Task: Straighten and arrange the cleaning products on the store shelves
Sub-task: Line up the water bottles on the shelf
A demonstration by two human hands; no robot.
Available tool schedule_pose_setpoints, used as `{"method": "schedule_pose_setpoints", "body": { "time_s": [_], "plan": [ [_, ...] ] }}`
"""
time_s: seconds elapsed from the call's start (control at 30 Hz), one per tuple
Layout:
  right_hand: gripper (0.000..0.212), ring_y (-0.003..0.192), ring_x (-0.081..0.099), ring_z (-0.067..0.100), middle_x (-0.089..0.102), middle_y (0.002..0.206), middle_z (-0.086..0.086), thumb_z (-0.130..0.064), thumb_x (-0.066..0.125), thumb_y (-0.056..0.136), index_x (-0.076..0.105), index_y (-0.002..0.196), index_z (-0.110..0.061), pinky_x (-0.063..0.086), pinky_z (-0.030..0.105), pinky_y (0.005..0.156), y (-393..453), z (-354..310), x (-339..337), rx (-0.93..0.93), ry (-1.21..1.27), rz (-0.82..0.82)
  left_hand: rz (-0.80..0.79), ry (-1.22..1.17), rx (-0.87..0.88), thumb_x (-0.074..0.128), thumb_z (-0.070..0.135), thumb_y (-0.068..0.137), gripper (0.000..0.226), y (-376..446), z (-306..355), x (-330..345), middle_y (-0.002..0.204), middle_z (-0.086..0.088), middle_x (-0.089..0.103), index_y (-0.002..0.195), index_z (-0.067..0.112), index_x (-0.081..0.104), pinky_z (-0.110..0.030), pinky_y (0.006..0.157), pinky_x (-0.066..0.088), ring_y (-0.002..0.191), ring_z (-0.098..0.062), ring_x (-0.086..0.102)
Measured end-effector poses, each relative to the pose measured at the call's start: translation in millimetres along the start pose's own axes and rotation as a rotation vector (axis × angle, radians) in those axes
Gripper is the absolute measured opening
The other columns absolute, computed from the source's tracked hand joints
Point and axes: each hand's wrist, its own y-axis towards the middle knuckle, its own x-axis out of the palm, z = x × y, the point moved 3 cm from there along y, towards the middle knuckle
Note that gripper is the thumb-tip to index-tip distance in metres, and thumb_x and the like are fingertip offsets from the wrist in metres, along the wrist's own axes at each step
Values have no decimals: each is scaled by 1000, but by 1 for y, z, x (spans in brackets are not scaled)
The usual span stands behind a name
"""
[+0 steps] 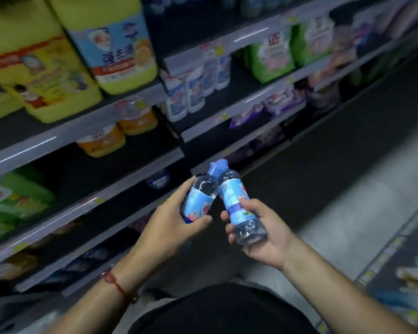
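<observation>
My left hand (173,220) grips a small clear bottle with a blue cap and light-blue label (200,198), tilted up to the right. My right hand (258,233) grips a second bottle of the same kind (237,201), tilted up to the left. The two blue caps meet near the top, in front of the lower shelves. A third bottle of this kind (158,179) stands deep on a dark lower shelf (121,189) behind the hands.
Big yellow jugs (58,68) fill the upper left shelf. Orange-lidded tubs (101,141) sit one level down, white-and-blue bottles (193,90) to the right, green packs (273,59) farther right and at far left (12,203). The grey aisle floor (348,213) runs on the right.
</observation>
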Motion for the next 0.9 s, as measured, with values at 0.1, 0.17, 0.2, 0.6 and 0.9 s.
{"method": "schedule_pose_setpoints", "body": {
  "time_s": [0.1, 0.17, 0.2, 0.6, 0.9],
  "plan": [
    [51, 71, 67, 13, 70, 94, -4, -16, 73, 85, 55, 129, -34, 57, 30, 61, -22, -33, -30, -481, -720, 395, 104, 590, 303, 85, 29, 73, 97, 22, 21, 21, 117, 7, 63, 156, 32, 34, -31, 76, 53, 97, -17, 63],
    [65, 85, 67, 4, 67, 105, -16, -28, 76, 82, 43, 134, -50, 57, 27, 70, -33, -52, -47, -670, -1204, 565, 118, 758, 376, 90, 27, 67, 102, 35, 26, 27, 108, -3, 64, 155, 22, 38, -38, 64, 54, 84, -26, 64],
    [72, 92, 66, 2, 65, 110, -19, -32, 77, 81, 38, 138, -51, 56, 26, 76, -37, -59, -52, -707, -1342, 600, 122, 770, 388, 91, 25, 67, 103, 41, 26, 28, 107, -4, 64, 155, 20, 39, -39, 63, 55, 82, -27, 64],
    [28, 58, 64, 20, 69, 79, 13, -23, 65, 91, 63, 110, -3, 55, 31, 57, 21, -145, 5, -252, -283, 236, 251, -519, -531, 66, 30, 95, 19, 112, 6, -9, 88, -13, 69, 107, 15, 66, -33, 59, 48, 70, -26, 63],
    [45, 70, 70, 11, 73, 84, 1, -19, 72, 72, 66, 115, -13, 57, 26, 59, 91, -241, 140, -428, -446, -144, 332, -793, -384, 72, 47, 87, 57, 174, 21, -71, 76, -12, 67, 121, 4, 58, -46, 63, 53, 62, -26, 66]
  ]
}}
